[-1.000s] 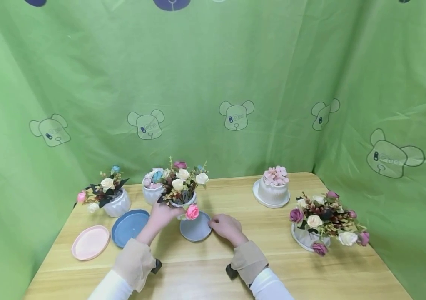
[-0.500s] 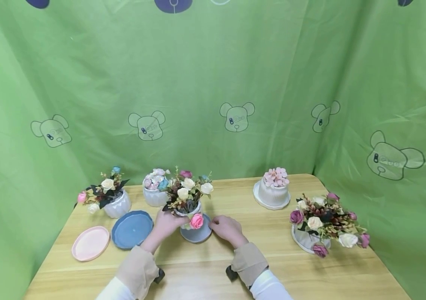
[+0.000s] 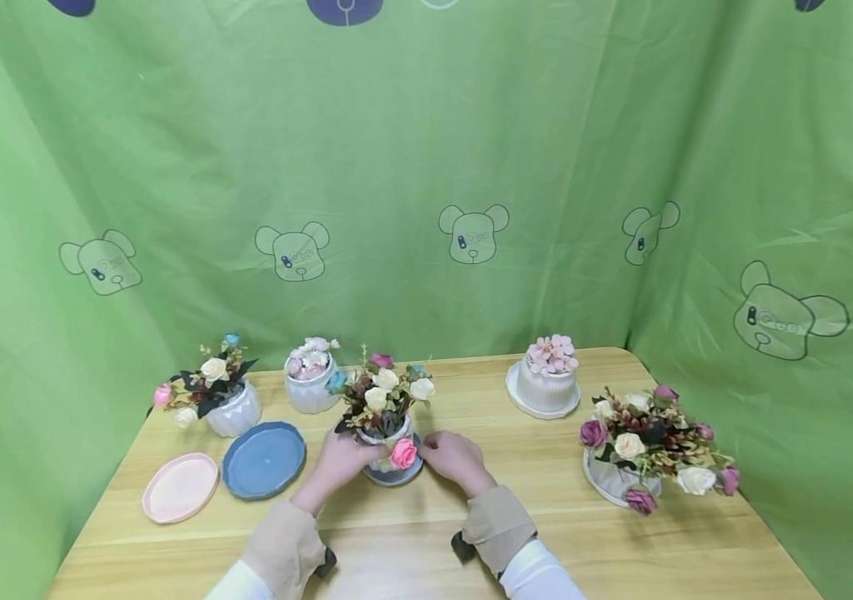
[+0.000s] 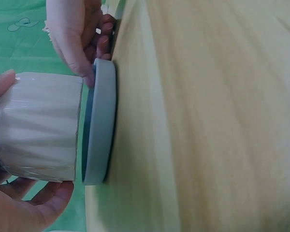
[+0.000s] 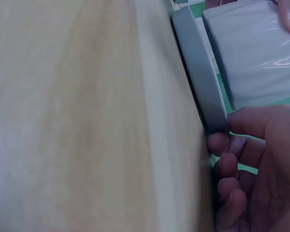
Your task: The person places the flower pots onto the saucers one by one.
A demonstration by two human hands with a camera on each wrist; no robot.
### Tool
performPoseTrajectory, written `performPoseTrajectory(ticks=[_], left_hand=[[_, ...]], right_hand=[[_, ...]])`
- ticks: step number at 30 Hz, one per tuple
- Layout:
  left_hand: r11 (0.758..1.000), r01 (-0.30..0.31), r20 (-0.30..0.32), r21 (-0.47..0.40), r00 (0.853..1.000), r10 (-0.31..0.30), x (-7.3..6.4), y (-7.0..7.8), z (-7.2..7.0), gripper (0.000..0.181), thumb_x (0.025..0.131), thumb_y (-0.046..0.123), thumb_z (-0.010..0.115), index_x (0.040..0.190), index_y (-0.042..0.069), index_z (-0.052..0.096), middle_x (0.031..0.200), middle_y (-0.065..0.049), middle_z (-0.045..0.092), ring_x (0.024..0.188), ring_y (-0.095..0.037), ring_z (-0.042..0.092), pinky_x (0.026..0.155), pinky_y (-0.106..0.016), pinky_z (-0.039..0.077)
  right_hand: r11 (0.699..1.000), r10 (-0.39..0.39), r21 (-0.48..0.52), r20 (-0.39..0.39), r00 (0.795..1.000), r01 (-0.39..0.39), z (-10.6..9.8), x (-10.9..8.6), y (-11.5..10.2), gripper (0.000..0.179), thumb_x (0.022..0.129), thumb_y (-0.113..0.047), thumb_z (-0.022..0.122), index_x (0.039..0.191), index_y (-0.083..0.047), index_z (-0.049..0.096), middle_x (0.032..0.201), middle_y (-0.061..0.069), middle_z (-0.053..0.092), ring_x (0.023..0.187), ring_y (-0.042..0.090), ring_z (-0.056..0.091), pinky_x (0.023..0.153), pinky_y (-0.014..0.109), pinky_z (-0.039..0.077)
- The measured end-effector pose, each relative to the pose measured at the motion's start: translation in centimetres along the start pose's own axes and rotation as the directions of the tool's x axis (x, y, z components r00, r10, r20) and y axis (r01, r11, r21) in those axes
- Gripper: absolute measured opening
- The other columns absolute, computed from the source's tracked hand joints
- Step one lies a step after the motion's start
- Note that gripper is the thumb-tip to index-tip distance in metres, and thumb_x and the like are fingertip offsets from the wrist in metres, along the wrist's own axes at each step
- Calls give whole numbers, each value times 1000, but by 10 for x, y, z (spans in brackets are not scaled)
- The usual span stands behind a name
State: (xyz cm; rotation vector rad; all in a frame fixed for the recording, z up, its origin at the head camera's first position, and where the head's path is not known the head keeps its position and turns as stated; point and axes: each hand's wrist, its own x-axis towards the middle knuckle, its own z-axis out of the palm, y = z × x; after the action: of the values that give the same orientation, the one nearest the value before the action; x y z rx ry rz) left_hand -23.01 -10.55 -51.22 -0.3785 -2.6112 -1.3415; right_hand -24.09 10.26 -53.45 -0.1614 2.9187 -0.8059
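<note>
Pink saucer (image 3: pixel 180 487): is lying flat on the wooden table (image 3: pixel 531 475).
Leftmost rose pot (image 3: pixel 237 411): is standing behind the pink saucer, its blooms spreading leftward.
Blue plate (image 3: pixel 264 460): is lying just beside the pink saucer.
Round pot (image 3: pixel 312 393): is standing near the back edge, holding pale blossoms.
Left hand (image 3: pixel 342 463): is gripping, thumb and fingers spread to the width of the held pot (image 4: pixel 38 125) and curling round its sides.
Held pot: is hanging nearly upright just above the blue-grey saucer (image 4: pixel 101 125), a narrow gap showing beneath its base.
Right hand (image 3: pixel 456 458): is pinching the saucer's right rim between thumb and forefinger, almost closed; the saucer is resting on the table.
Ribbed pot (image 3: pixel 548 389): is standing on a white saucer (image 3: pixel 518 392), holding pink blossoms.
Rightmost pot (image 3: pixel 617 477): is carrying purple, cream and white roses.
</note>
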Motion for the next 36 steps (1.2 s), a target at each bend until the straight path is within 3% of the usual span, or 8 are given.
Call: performPoseTrajectory(ticks=[9, 20, 27, 36], left_hand=[[999, 29, 10, -33, 1000, -28, -2, -3, 4, 76, 63, 23, 85, 129, 0, 55, 122, -19, 66, 113, -36, 62, 100, -50, 50], [998, 17, 27, -63, 1000, -16, -1, -3, 6, 76, 63, 22, 85, 130, 3, 56, 122, -16, 67, 113, -33, 63, 99, -48, 51], [997, 41, 38, -64, 999, -38, -6, -5, 12, 77, 62, 24, 86, 130, 3, 55, 121, -16, 68, 111, -33, 64, 99, -49, 51], [995, 49, 25, -90, 999, -47, -8, -3, 14, 77, 62, 23, 85, 130, 2, 55, 120, -17, 67, 112, -34, 64, 99, -49, 51]], right_hand=[[1000, -1, -15, 6, 1000, 1, 0, 1, -1, 36, 92, -44, 54, 64, -20, 55, 68, -2, 58, 65, 17, 52, 59, 31, 38], [1000, -21, -7, -6, 1000, 21, -2, 2, 0, 30, 95, -41, 51, 88, -19, 71, 94, 5, 72, 82, 25, 65, 65, 38, 46], [999, -40, -20, -33, 999, 39, 0, 1, 1, 31, 96, -37, 49, 74, -20, 63, 86, 4, 70, 75, 22, 63, 61, 36, 45], [999, -46, -30, -37, 998, 44, 0, -1, 1, 30, 96, -34, 49, 76, -17, 65, 87, 6, 71, 76, 24, 65, 61, 37, 47]])
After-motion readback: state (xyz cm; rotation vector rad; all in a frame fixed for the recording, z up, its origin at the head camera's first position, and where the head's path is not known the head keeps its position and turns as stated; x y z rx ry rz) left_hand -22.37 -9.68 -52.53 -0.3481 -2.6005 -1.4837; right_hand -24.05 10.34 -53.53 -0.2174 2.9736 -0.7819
